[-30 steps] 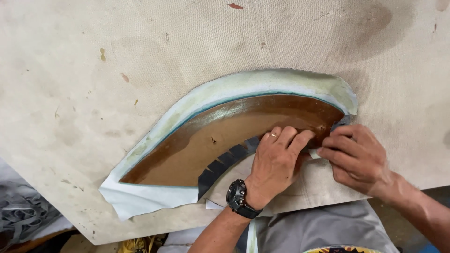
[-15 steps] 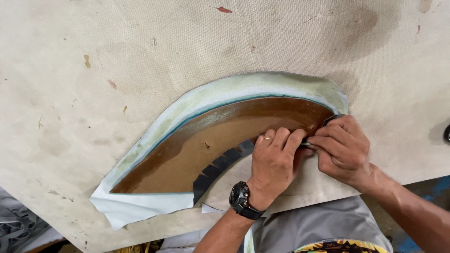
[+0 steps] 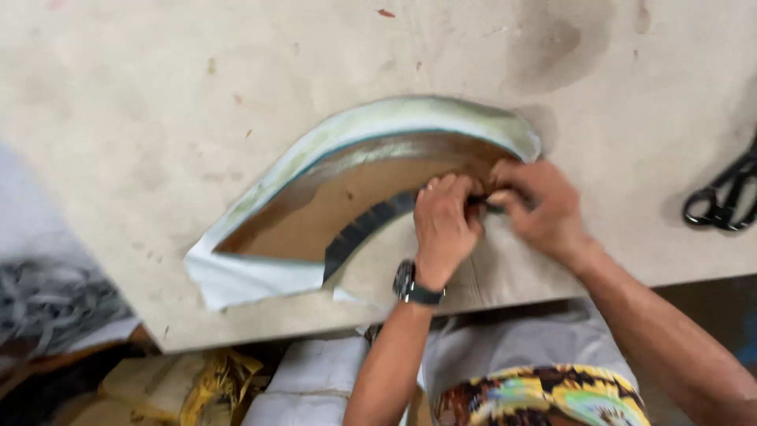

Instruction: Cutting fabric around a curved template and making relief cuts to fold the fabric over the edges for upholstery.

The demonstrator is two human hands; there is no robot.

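Observation:
A curved, crescent-shaped brown panel with a pale whitish-green fabric border lies on the worn beige table. A dark strip runs along its inner curve. My left hand, with a black wristwatch, presses its bent fingers onto the strip near the panel's right end. My right hand pinches the strip's end right beside it, fingertips meeting those of the left hand.
Black scissors lie on the table at the far right edge. Grey tangled material sits lower left beyond the table's edge. Yellow and white bundles lie under the front edge, beside my patterned clothing.
The view has shifted so the panel sits lower left and scissors appear at right. Both hands moved closer together on the strip's end, fingers more curled.

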